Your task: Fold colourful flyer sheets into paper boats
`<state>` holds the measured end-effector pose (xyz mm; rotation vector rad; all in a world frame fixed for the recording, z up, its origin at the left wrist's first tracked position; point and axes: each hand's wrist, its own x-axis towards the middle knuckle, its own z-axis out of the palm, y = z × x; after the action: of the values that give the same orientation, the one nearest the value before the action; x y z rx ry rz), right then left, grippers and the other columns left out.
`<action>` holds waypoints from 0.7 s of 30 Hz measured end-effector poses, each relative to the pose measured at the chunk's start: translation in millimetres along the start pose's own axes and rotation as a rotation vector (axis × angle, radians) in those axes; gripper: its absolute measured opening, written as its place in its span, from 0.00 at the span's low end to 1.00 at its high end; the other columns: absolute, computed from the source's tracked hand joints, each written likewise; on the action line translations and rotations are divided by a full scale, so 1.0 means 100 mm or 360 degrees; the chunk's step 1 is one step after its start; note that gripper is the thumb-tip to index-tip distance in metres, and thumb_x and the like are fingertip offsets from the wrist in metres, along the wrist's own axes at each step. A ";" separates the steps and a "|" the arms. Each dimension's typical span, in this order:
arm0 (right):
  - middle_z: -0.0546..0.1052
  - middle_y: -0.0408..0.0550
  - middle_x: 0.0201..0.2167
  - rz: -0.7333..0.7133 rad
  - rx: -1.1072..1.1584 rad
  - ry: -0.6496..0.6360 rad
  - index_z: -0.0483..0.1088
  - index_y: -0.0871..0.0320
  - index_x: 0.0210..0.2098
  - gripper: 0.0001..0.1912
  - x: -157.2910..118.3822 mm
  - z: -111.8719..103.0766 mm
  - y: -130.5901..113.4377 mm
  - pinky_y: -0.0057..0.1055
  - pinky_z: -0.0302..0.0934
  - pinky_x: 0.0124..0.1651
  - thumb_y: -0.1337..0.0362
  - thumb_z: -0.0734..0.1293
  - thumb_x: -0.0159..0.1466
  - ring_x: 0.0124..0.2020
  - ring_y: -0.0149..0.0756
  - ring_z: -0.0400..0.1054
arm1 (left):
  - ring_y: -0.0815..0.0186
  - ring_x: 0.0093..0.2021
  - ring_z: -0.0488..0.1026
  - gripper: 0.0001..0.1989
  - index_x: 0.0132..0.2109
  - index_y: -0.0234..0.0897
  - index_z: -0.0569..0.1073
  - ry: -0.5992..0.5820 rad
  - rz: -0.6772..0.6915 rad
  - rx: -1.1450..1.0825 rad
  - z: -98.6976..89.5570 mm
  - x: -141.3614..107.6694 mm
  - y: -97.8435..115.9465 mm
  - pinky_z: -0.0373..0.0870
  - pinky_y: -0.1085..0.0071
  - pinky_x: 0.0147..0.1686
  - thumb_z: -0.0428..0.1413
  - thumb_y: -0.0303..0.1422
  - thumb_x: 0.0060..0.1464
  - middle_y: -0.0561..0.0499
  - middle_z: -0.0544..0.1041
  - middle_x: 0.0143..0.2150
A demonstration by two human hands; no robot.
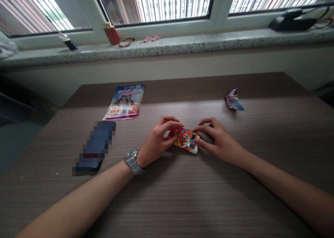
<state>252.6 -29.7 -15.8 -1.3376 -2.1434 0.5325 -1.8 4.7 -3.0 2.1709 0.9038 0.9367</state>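
A small folded leaflet (187, 140), printed in red and orange with cartoon-like figures and a white lower right corner, lies at the middle of the table between my hands. My left hand (163, 135), with a metal watch (134, 160) on the wrist, grips its left end, thumb on top and fingers curled over the far edge. At the right end, the thumb and index finger of my right hand (215, 139) hold the paper's edge; its other fingers are bent. The palm side of both hands is hidden.
A stack of colourful flyers (127, 100) lies at the back left, with a pixelated dark phone-like object (95, 147) nearer me. A folded, printed paper piece (233, 100) stands at the back right. On the granite windowsill (182, 45) are a red case (112, 34) and a black device (292, 21).
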 end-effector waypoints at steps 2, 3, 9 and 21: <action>0.69 0.53 0.50 -0.0002 0.0035 0.0008 0.74 0.51 0.47 0.11 0.01 -0.01 -0.01 0.48 0.62 0.57 0.59 0.70 0.65 0.54 0.48 0.66 | 0.62 0.56 0.70 0.14 0.53 0.41 0.76 -0.0020 -0.0006 0.0009 0.00 0.00 -0.01 0.70 0.61 0.59 0.58 0.25 0.61 0.45 0.70 0.55; 0.70 0.53 0.49 -0.0007 0.0054 0.0005 0.73 0.52 0.46 0.10 0.01 -0.01 -0.01 0.48 0.63 0.57 0.60 0.70 0.65 0.53 0.48 0.66 | 0.62 0.56 0.70 0.14 0.53 0.41 0.76 -0.0028 -0.0011 0.0014 0.00 0.01 -0.01 0.70 0.60 0.59 0.58 0.26 0.61 0.44 0.71 0.55; 0.77 0.48 0.39 0.0071 0.0217 -0.0081 0.70 0.53 0.44 0.07 0.00 -0.01 -0.04 0.40 0.66 0.45 0.61 0.67 0.67 0.40 0.41 0.70 | 0.61 0.55 0.72 0.15 0.56 0.41 0.74 -0.0116 -0.0021 0.0015 0.00 0.02 0.03 0.70 0.60 0.57 0.57 0.27 0.62 0.45 0.74 0.54; 0.81 0.47 0.38 0.0321 0.0823 0.0069 0.72 0.53 0.50 0.14 -0.02 -0.03 -0.12 0.35 0.73 0.41 0.56 0.69 0.66 0.38 0.38 0.77 | 0.66 0.45 0.78 0.09 0.50 0.39 0.77 -0.0122 -0.0195 -0.0177 0.02 -0.03 0.11 0.75 0.70 0.47 0.58 0.31 0.64 0.49 0.80 0.46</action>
<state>247.4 -36.8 -7.0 -1.2502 -1.6805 1.0449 1.8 -4.0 2.9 2.0194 0.9145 0.8193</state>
